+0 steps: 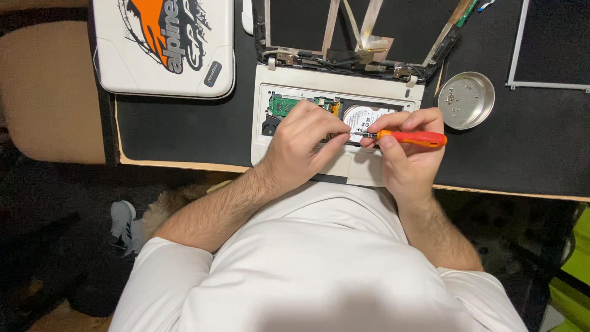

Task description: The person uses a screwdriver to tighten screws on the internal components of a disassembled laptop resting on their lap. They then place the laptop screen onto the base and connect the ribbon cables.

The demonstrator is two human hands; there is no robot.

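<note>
my right hand [409, 157] pinches the orange screwdriver [410, 138], my left hand [304, 147] fingertips closed on its tip over the opened white laptop [344, 98]'s hard drive [362, 115]; i'd keep it steady, pressing lightly.

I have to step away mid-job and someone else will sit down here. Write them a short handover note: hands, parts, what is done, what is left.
Right hand: grip shut on the orange-handled screwdriver, shaft pointing left, tip at the left hand's fingertips.
Left hand: fingers pinched at the tip, resting over the open white laptop base; whether it holds a screw cannot be told.
Parts: hard drive and green circuit board lie exposed. Round metal dish to the right holds a few small screws. A white cover lies to the left.
Done: the base is opened, screen frame stripped.
Left: the drive sits in its bay, not yet out.
</note>
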